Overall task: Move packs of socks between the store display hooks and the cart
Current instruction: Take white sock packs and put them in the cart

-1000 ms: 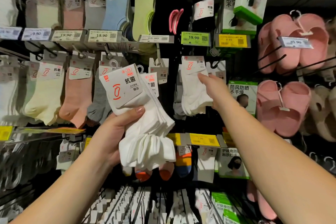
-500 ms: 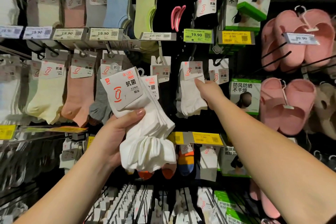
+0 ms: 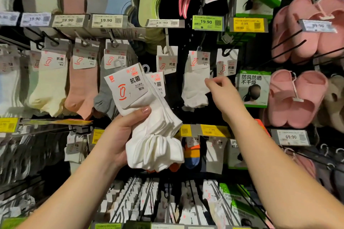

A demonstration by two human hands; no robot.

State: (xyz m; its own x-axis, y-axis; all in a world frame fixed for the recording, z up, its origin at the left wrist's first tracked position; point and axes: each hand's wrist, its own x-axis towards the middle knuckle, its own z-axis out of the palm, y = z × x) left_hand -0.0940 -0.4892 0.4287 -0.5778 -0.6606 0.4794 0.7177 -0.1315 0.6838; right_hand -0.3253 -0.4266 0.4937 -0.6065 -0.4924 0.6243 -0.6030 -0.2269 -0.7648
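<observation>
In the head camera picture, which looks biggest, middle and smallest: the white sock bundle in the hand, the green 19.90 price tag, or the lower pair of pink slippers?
1. White sock bundle, though it is nearest the camera, which inflates it.
2. Lower pink slippers, close behind it; true sizes are unsure.
3. Green 19.90 price tag, clearly smallest.

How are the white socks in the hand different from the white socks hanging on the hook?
The white sock packs are gripped by the left hand, tilted; the hanging white sock pack sits upright on its hook. The held bundle looks thicker, several packs together. Both have white cards with a red foot mark.
</observation>
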